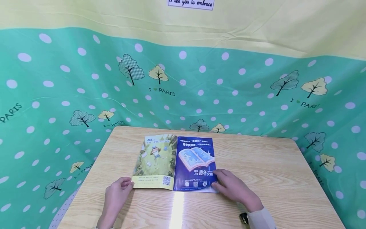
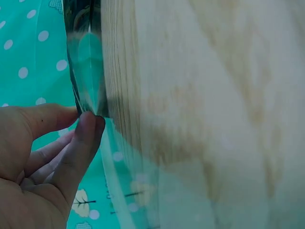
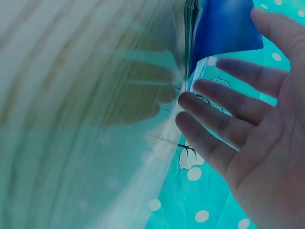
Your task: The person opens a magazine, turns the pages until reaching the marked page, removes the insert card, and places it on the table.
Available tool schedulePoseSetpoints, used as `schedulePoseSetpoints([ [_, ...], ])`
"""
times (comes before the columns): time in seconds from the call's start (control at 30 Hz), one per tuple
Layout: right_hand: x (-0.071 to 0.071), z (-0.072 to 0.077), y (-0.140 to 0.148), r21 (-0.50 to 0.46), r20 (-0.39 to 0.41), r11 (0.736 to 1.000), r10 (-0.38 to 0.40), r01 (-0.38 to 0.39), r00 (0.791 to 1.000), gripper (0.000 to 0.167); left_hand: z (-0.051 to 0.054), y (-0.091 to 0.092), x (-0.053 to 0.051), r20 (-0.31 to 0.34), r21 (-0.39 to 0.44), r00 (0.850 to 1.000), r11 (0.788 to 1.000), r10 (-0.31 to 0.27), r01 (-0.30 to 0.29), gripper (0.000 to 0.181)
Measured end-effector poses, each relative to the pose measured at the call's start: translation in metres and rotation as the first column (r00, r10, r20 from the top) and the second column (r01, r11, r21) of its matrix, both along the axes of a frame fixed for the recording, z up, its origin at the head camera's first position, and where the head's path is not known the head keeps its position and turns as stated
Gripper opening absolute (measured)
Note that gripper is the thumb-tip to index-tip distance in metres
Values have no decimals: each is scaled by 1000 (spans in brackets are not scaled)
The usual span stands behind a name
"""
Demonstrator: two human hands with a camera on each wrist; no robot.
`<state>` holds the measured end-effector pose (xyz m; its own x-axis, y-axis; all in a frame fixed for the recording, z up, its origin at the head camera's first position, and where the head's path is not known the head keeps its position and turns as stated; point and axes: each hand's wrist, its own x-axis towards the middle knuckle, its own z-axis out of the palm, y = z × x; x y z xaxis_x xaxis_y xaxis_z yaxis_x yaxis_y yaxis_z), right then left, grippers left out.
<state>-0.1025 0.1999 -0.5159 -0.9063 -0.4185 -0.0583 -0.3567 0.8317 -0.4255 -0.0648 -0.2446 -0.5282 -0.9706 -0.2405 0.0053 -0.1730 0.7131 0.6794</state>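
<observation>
An open magazine (image 1: 194, 176) lies on the wooden table in the head view, a green illustrated page on its left and a dark blue page on its right. My left hand (image 1: 116, 194) pinches the lower left corner between thumb and index finger; the left wrist view shows the glossy page edge (image 2: 89, 62) in that pinch. At the lower right edge is my right hand (image 1: 233, 188), fingers extended and thumb touching the blue page. In the right wrist view the blue page (image 3: 228, 28) lifts slightly at its corner by the thumb.
The light wood table (image 1: 271, 171) extends on both sides of the magazine. Behind it hangs a green dotted cloth (image 1: 186, 92) printed with trees. A small black object (image 1: 244, 218) shows by the right sleeve (image 1: 260, 219).
</observation>
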Motion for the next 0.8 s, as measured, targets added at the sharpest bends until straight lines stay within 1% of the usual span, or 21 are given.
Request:
schedulePoseSetpoints([
  [0.07,0,0,0,2,-36,999,-33,33,999,54,1,0,1,-5,-19,1000,1000,-12,12,26],
  [0.17,0,-1,0,23,-94,995,-92,94,991,57,5,1,1,-15,-62,999,998,-31,30,28],
  [0.27,-2,-1,-2,31,-113,988,-148,152,983,62,11,7,0,-53,-88,997,995,-61,56,31],
  [0.33,-2,0,-3,29,-107,983,-176,180,979,65,16,13,-2,-84,-83,993,993,-85,78,33],
  [0.4,-3,1,-5,11,-101,982,-188,190,977,64,21,21,-5,-114,-57,987,993,-111,105,35],
  [0.47,-4,2,-8,-9,-103,981,-191,192,976,61,26,29,-9,-128,-12,984,992,-126,125,37],
  [0.57,-5,2,-12,-43,-115,983,-181,177,977,57,31,42,-15,-139,91,980,984,-141,154,38],
  [0.67,-6,3,-17,-62,-126,985,-169,162,978,58,35,55,-20,-155,185,975,965,-159,187,39],
  [0.8,-8,7,-24,-77,-152,987,-148,138,977,60,39,75,-27,-196,265,958,930,-208,256,41],
])
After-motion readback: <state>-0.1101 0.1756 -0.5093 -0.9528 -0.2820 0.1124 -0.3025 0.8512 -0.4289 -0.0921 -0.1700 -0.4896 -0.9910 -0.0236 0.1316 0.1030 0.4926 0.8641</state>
